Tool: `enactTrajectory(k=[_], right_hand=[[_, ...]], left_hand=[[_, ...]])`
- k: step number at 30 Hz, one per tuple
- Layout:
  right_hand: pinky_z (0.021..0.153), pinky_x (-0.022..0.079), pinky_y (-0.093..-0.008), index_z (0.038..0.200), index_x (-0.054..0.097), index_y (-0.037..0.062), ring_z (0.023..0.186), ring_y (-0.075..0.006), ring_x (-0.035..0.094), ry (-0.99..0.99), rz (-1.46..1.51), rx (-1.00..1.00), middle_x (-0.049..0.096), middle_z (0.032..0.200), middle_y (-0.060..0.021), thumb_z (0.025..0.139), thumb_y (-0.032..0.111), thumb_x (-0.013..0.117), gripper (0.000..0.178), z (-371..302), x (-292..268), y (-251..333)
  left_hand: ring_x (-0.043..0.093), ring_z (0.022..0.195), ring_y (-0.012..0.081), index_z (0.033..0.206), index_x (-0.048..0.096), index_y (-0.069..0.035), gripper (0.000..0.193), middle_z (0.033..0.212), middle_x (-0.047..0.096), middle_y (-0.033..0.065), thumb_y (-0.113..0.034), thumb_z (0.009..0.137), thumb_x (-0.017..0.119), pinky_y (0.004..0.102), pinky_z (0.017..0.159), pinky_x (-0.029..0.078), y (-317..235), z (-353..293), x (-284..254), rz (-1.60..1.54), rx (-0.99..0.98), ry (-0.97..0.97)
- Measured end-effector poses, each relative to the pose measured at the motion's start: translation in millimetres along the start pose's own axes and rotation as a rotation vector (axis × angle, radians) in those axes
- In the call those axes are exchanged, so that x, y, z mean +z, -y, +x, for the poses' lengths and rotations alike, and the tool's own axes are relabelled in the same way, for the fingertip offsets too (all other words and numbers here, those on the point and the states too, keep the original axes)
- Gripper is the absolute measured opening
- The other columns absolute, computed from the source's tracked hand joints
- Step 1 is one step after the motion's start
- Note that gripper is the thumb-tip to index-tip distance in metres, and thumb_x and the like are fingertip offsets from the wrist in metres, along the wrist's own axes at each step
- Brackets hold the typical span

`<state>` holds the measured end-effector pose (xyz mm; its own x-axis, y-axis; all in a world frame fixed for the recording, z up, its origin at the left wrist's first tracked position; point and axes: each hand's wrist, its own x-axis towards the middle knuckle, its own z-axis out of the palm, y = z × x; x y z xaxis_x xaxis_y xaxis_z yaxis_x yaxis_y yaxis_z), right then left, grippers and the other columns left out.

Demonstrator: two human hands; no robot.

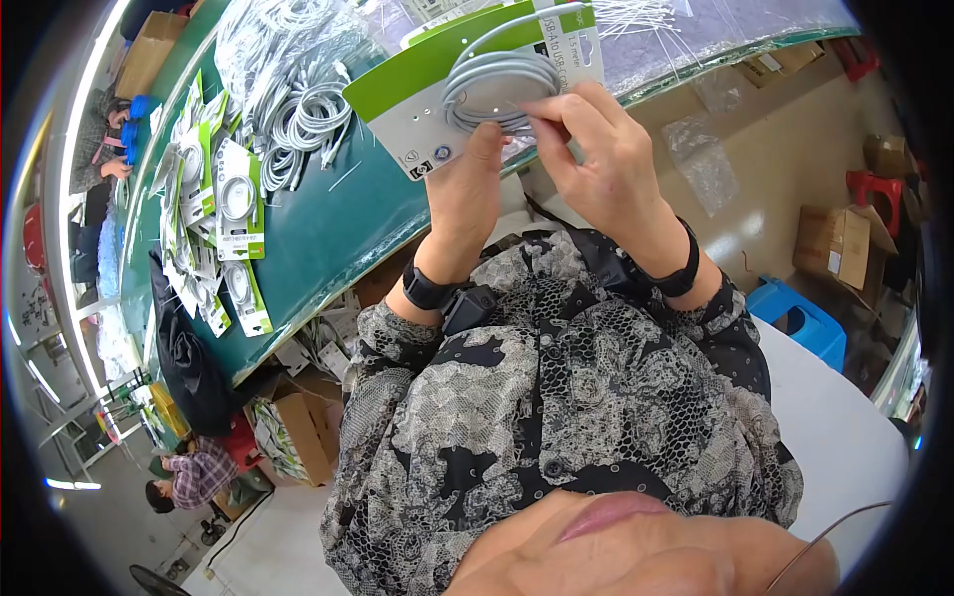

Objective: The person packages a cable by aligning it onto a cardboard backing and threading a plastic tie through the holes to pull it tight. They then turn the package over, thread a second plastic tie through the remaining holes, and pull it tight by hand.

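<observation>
A green-and-white backing card (400, 96) is held up over the table edge, with a coiled grey cable (502, 79) lying against its front. My left hand (465, 194) grips the card's lower edge, its thumb pressed at the bottom of the coil. At the coil's lower right, my right hand (601, 149) is closed in a pinch on what looks like a thin white tie; its fingertips partly cover it. One straight stretch of cable runs up past the card's top right. The back of the card is hidden.
On the green table (328, 223) lie a pile of carded cables (204, 209), loose coiled cables (308, 124) and thin white ties (641, 25). A blue stool (800, 318) and a cardboard box (835, 243) stand at right. Another carton (303, 432) sits below the table, left; other people work beyond.
</observation>
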<state>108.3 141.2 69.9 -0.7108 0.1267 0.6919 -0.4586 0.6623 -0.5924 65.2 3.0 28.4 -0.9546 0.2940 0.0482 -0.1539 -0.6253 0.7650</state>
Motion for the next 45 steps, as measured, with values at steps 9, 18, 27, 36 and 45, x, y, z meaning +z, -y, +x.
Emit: enactTrajectory(k=[9, 18, 27, 36, 45], right_hand=[[0.054, 0.047, -0.0323, 0.089, 0.064, 0.0041, 0.063, -0.0239, 0.057, 0.025, -0.105, -0.085, 0.055, 0.076, -0.0077, 0.071, -0.007, 0.064, 0.021, 2, -4, 9], [0.056, 0.048, -0.0338, 0.088, 0.063, 0.0038, 0.064, -0.0253, 0.058, 0.038, -0.127, -0.067, 0.057, 0.078, -0.0088, 0.072, -0.006, 0.064, 0.019, 3, -2, 9], [0.058, 0.049, -0.0320, 0.088, 0.061, 0.0012, 0.067, -0.0255, 0.060, 0.054, -0.057, -0.024, 0.059, 0.080, -0.0100, 0.071, -0.006, 0.066, 0.019, -2, -6, 10], [0.057, 0.048, -0.0349, 0.091, 0.059, 0.0006, 0.067, -0.0288, 0.058, 0.037, 0.003, -0.098, 0.057, 0.082, -0.0118, 0.070, -0.008, 0.065, 0.024, -7, -9, 16], [0.060, 0.049, -0.0368, 0.092, 0.058, -0.0014, 0.070, -0.0302, 0.058, 0.135, -0.006, -0.080, 0.057, 0.083, -0.0131, 0.069, -0.006, 0.064, 0.024, -14, -12, 21]], left_hand=[[0.056, 0.095, 0.0151, 0.117, 0.051, 0.000, 0.030, 0.110, 0.058, 0.0065, 0.001, 0.088, 0.058, 0.0289, 0.083, 0.048, 0, 0, 0, 0.058, 0.059, -0.013], [0.058, 0.099, 0.0165, 0.114, 0.055, 0.001, 0.030, 0.110, 0.060, 0.0074, 0.001, 0.085, 0.062, 0.0286, 0.085, 0.048, 5, -1, -1, 0.191, 0.156, 0.004], [0.060, 0.082, 0.0191, 0.104, 0.062, -0.002, 0.031, 0.097, 0.060, 0.0106, -0.002, 0.075, 0.072, 0.0286, 0.070, 0.050, -4, 3, -12, 0.970, 0.792, 0.071], [0.058, 0.081, 0.0229, 0.104, 0.063, -0.004, 0.043, 0.090, 0.057, 0.0092, -0.010, 0.064, 0.078, 0.0293, 0.067, 0.049, -23, -3, -8, 0.950, 1.064, 0.255], [0.058, 0.081, 0.0227, 0.104, 0.064, -0.003, 0.046, 0.088, 0.057, 0.0074, -0.009, 0.061, 0.078, 0.0289, 0.066, 0.049, -26, -5, -4, 0.960, 1.111, 0.294]])
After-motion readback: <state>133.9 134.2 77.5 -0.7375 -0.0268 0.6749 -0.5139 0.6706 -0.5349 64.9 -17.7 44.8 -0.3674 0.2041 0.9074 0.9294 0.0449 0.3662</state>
